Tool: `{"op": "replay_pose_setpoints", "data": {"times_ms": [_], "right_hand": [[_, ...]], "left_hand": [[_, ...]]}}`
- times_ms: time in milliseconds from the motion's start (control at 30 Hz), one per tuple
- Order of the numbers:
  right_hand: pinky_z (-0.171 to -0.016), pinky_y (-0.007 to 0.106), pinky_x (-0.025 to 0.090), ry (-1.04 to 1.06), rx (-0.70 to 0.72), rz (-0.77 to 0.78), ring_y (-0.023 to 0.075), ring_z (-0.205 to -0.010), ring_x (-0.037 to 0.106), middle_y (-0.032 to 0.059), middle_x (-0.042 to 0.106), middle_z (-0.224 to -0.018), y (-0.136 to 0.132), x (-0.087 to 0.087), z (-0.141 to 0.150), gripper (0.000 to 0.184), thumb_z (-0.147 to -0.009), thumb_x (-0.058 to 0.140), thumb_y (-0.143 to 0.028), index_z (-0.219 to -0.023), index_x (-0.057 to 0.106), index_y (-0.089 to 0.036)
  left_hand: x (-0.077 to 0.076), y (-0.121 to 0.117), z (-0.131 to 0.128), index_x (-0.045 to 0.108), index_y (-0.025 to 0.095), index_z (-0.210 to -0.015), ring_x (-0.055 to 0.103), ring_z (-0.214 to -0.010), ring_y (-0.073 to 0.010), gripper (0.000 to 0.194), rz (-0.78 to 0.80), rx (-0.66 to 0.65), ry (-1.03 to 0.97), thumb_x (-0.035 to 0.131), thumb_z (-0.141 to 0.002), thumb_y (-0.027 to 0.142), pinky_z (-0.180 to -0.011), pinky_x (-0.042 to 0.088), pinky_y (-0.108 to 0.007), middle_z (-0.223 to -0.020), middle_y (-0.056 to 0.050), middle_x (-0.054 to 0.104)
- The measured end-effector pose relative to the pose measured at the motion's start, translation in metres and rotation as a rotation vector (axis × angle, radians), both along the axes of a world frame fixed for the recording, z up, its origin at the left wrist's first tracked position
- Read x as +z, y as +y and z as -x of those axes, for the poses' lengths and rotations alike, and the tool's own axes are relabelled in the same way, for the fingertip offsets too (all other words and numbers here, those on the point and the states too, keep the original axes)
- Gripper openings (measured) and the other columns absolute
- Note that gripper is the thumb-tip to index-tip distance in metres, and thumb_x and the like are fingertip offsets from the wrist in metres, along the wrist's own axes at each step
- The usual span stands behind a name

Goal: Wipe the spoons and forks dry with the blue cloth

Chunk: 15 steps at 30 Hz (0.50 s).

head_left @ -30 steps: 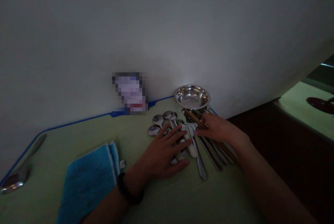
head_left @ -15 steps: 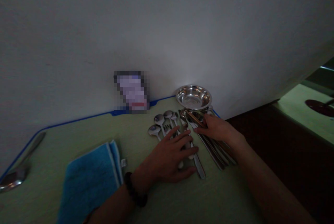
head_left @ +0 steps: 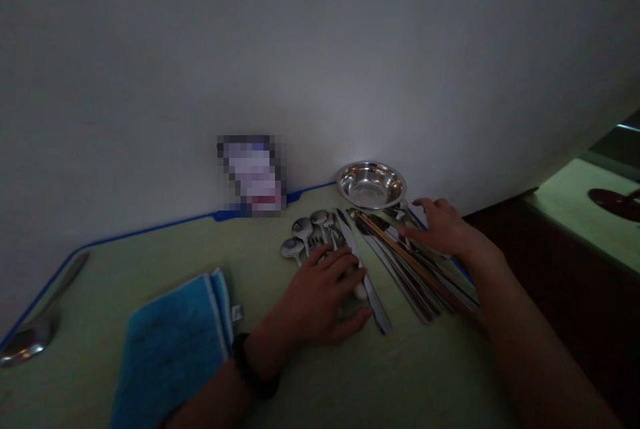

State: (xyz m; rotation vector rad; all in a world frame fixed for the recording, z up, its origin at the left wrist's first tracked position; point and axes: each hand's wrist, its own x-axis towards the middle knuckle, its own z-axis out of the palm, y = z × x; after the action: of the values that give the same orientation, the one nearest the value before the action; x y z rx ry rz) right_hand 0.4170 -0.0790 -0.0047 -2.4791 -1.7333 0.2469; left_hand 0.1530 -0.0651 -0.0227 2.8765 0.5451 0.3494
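Note:
My left hand (head_left: 323, 299) lies spread, palm down, over a group of spoons (head_left: 302, 228) and a fork (head_left: 315, 242), hiding their handles. Beside its fingertips a table knife (head_left: 369, 289) lies slanted on the table (head_left: 250, 242). Over the right edge of a second bunch of cutlery hovers my right hand (head_left: 445, 229), thumb and fingers apart, with nothing visible in it. That bunch holds several knives (head_left: 407, 289) and wooden chopsticks (head_left: 395, 246). A shiny metal bowl (head_left: 371, 186) stands just behind the bunch, against the wall.
A folded blue towel (head_left: 173, 342) lies at the left front. Further left rests a large serving spoon (head_left: 30, 342). A blurred-out phone-like object (head_left: 254, 176) leans on the wall (head_left: 300, 69). Another table (head_left: 575, 209) stands at the right, past a dark gap.
My right hand has moved right and spread, off the chopsticks. The chopsticks and knives are more fanned out. My left hand has shifted slightly left, and the single knife lies more apart from the spoons.

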Motion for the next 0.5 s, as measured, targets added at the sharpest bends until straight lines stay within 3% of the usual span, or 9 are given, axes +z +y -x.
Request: {"op": "replay_pose_setpoints", "data": {"times_ms": [167, 400, 500], "right_hand": [[-0.083, 0.044, 0.041, 0.099, 0.037, 0.134, 0.036, -0.102, 0.051, 0.0209, 0.043, -0.113, -0.003, -0.003, 0.003, 0.081, -0.068, 0.052, -0.061, -0.131, 0.031, -0.016], [-0.081, 0.042, 0.042, 0.082, 0.018, 0.113, 0.0342, -0.098, 0.056, 0.0196, 0.041, -0.111, 0.0, -0.004, 0.013, 0.069, -0.074, 0.047, -0.056, -0.129, 0.032, -0.015], [-0.079, 0.041, 0.043, 0.079, 0.009, 0.107, 0.0326, -0.094, 0.057, 0.0184, 0.042, -0.11, 0.001, -0.005, 0.011, 0.062, -0.075, 0.047, -0.053, -0.123, 0.037, -0.015]], "left_hand": [[0.001, -0.002, -0.005, 0.049, 0.019, -0.122, 0.038, -0.123, -0.0263, 0.052, 0.001, 0.013, 0.01, 0.038, -0.083, 0.051, -0.104, 0.021, -0.048, -0.125, -0.01, 0.052], [0.002, -0.004, -0.018, 0.047, 0.021, -0.124, 0.038, -0.123, -0.0281, 0.054, 0.047, 0.041, -0.02, 0.042, -0.081, 0.053, -0.104, 0.022, -0.049, -0.127, -0.01, 0.05], [0.001, -0.004, -0.023, 0.046, 0.02, -0.124, 0.031, -0.127, -0.0284, 0.056, 0.051, 0.047, -0.03, 0.045, -0.08, 0.053, -0.105, 0.021, -0.048, -0.136, -0.011, 0.04]]}}
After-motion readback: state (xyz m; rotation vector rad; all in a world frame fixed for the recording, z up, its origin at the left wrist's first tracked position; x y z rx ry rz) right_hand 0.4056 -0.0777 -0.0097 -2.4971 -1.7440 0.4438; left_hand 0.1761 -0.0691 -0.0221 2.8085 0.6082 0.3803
